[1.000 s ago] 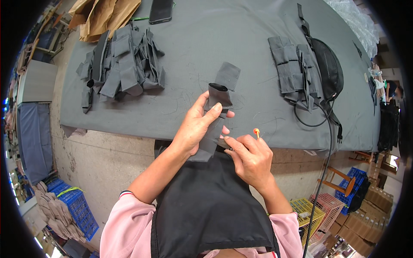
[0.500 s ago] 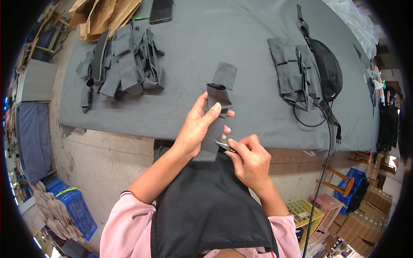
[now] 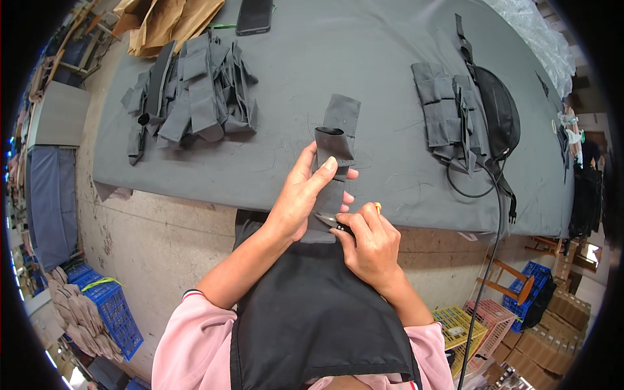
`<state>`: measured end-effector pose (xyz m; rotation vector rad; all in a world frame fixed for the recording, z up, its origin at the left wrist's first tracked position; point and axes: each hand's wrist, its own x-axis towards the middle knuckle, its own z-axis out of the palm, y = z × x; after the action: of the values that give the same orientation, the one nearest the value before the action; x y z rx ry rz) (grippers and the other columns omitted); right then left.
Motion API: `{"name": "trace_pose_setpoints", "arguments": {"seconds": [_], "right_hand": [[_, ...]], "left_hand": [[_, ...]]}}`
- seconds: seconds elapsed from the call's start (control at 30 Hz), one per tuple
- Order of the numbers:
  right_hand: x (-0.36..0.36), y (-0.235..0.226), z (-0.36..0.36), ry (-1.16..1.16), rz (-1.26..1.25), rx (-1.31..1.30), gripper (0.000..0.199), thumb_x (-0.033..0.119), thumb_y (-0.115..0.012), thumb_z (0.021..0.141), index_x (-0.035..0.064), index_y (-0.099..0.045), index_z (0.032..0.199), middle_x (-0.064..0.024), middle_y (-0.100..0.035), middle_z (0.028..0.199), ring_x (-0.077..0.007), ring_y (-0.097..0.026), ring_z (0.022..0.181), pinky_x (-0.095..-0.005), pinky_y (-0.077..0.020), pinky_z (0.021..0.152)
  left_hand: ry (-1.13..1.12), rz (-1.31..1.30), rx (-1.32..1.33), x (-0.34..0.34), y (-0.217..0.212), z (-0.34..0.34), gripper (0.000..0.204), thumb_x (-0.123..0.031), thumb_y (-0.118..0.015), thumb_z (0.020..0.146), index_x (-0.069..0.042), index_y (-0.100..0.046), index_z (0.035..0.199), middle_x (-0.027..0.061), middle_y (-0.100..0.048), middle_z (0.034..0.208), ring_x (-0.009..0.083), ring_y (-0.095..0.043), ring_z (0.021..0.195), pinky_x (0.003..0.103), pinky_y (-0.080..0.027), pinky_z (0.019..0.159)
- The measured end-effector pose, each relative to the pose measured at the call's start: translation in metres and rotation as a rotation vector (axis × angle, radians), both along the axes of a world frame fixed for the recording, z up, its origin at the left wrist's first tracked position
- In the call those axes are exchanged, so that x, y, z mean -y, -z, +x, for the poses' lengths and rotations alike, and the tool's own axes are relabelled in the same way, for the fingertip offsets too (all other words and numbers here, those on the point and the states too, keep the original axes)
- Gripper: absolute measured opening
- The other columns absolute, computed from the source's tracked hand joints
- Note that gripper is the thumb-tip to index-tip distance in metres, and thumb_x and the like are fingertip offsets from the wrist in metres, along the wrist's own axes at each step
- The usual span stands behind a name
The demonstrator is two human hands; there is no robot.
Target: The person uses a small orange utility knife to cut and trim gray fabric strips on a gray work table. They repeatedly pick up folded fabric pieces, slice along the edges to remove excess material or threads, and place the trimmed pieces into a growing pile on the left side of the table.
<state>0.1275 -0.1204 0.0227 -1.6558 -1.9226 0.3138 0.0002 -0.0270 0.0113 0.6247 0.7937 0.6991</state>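
Observation:
My left hand [image 3: 300, 192] grips a grey fabric strip with sewn pockets [image 3: 333, 146], thumb on top and fingertips showing past its right edge. One pocket near the thumb gapes open, and the strip's far end lies on the table. My right hand [image 3: 372, 244] is closed around small thread snips [image 3: 333, 221], with a bit of yellow showing at its fingers. The snips' pointed blades lie over the lower part of the strip, beneath my left fingers. Whether they touch a thread is too small to tell.
A heap of similar grey pieces [image 3: 201, 91] lies at left on the grey-covered table [image 3: 292, 65], another stack [image 3: 442, 110] at right beside a black waist bag [image 3: 497, 110] with a cable. A phone [image 3: 254, 16] and brown paper [image 3: 170, 25] are at the back. Crates [image 3: 107, 305] stand on the floor.
My right hand has shifted left with the snips, whose blades now reach across the strip instead of standing at its right edge. The left hand keeps its hold; the whole view has shifted slightly.

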Motion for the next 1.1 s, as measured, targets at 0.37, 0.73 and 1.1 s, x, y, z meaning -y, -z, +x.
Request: {"name": "trace_pose_setpoints", "arguments": {"seconds": [0.37,0.73,1.1], "right_hand": [[0.004,0.010,0.002,0.109,-0.137,-0.346,0.017,0.005,-0.072,0.073,0.0044,-0.061,0.086,-0.0074,-0.051,0.077,-0.0218,-0.056,0.061,-0.0311,-0.0455,0.056],[-0.015,0.042,0.008,0.159,0.047,-0.295,0.046,-0.006,-0.063,0.060,0.0087,-0.060,0.104,-0.0080,-0.048,0.079,-0.0212,-0.054,0.063,-0.0309,-0.0464,0.056],[-0.036,0.025,0.016,0.398,-0.234,-1.335,0.008,0.008,-0.055,0.092,0.0081,-0.050,0.085,0.0055,-0.042,0.069,-0.0003,-0.033,0.048,-0.0177,-0.0290,0.038]], "left_hand": [[0.021,-0.088,0.093,0.001,0.008,-0.005,0.045,-0.036,-0.045,0.098,-0.010,-0.035,0.134,0.0158,-0.060,0.111,0.0200,-0.064,0.081,0.035,-0.056,0.068],[0.210,-0.013,-0.044,0.037,0.004,-0.016,0.088,0.007,-0.042,0.077,-0.011,0.003,0.150,0.0154,-0.042,0.132,0.0195,-0.054,0.104,0.031,-0.051,0.082],[0.243,0.049,-0.014,0.043,0.013,-0.024,0.041,-0.010,-0.062,0.089,-0.010,-0.029,0.113,0.0176,-0.044,0.120,0.0208,-0.059,0.093,0.033,-0.054,0.077]]}}
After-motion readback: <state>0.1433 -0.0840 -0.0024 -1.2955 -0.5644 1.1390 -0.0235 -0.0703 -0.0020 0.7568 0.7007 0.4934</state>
